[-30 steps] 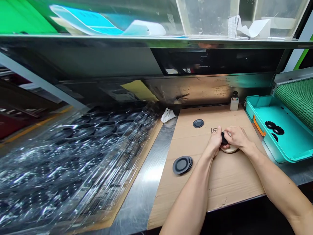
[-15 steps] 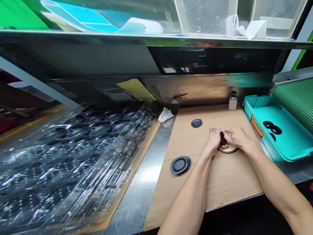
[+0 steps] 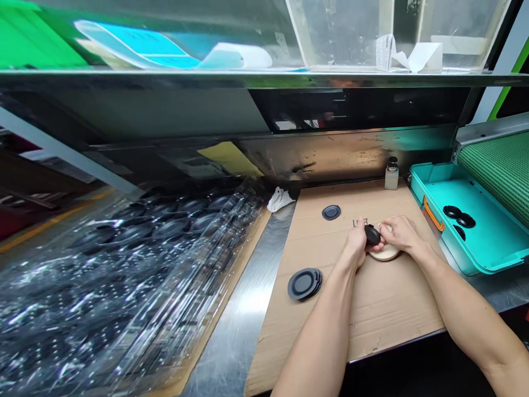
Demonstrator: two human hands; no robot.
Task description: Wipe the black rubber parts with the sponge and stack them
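Note:
A black round disc-shaped part (image 3: 372,235) is held up between my two hands, its face tilted toward me. My left hand (image 3: 356,238) is closed on its left edge. Pinched fingers of my right hand (image 3: 397,234) grip the right edge. Below them a cream-coloured round pad (image 3: 385,254) lies on the cardboard sheet (image 3: 388,309), partly covered by the hands. To the left of my left forearm sits a small stack of dark grey discs (image 3: 303,284). Another dark grey disc (image 3: 331,212) lies by itself farther back.
A teal bin (image 3: 491,242) with several black discs stands on the right, beside a green conveyor belt (image 3: 496,154). Clear plastic trays (image 3: 124,281) fill the left. At the back are a small bottle (image 3: 392,173) and white tissue (image 3: 280,199). A metal shelf (image 3: 248,80) crosses above.
The black disc has turned between my hands, from nearly edge-on to showing its smooth face. Both hands stay above the pad. The view has tipped slightly upward.

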